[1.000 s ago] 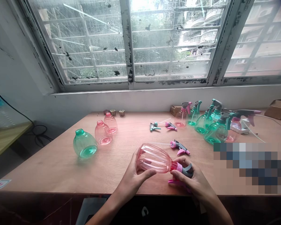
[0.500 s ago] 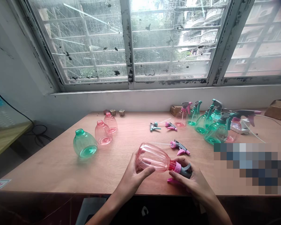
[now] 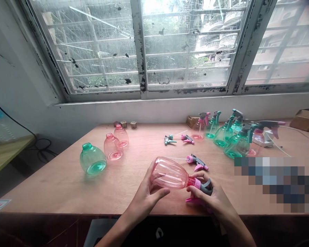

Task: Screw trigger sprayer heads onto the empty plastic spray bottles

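A clear pink bottle [image 3: 170,173] lies on its side in the air above the table's front part, its neck pointing right. My left hand [image 3: 148,193] cups the rounded base end, thumb below and slightly off the wall. On the neck sits a trigger spray head [image 3: 205,187] with a pink collar and grey body. My right hand [image 3: 213,199] closes its thumb and fingers round that collar; the palm hides part of the head, and its pink trigger shows underneath. Just beyond the bottle rests a loose pink-and-grey spray head [image 3: 198,162].
One open green bottle [image 3: 92,159] and two open pink bottles [image 3: 113,147] stand at left. Two more spray heads, one teal [image 3: 170,139] and one pink [image 3: 187,139], lie mid-table. Several bottles with heads [image 3: 237,145] crowd the right, near a blurred patch [image 3: 280,181].
My left thumb has lifted a little from the bottle and the fingers have shifted around its base. Bottle and spray head have moved very slightly right.
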### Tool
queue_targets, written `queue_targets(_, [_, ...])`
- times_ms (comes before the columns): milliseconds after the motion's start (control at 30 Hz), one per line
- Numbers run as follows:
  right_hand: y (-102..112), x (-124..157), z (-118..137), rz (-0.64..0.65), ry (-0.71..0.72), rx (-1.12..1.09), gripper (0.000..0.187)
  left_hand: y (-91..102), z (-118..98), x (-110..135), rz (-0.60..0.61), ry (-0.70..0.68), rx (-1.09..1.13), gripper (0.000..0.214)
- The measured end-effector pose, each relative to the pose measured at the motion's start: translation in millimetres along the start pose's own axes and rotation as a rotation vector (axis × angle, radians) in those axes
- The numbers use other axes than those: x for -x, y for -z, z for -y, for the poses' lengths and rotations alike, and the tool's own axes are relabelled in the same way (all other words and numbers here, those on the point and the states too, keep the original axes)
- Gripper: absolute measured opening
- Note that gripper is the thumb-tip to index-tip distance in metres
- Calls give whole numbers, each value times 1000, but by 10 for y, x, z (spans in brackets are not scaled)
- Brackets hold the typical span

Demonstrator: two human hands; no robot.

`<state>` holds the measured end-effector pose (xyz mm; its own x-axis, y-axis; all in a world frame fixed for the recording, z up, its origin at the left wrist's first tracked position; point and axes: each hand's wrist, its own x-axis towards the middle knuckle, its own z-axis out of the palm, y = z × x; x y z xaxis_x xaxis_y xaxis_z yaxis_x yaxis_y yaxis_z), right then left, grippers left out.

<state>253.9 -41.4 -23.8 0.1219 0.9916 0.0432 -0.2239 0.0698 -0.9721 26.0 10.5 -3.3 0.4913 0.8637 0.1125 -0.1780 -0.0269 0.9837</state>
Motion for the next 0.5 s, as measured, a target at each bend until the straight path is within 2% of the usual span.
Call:
queue_targets(133, [0, 5, 3, 16, -7, -3, 45, -49, -65, -1, 15, -12, 16, 108])
queue_targets(267, [-7, 15, 14, 24, -21, -2, 42, -99, -175, 3, -26, -28, -14, 96])
queue_targets(500, [-10, 19, 14, 22, 0, -27, 43, -115, -241, -3, -6, -24, -37, 83])
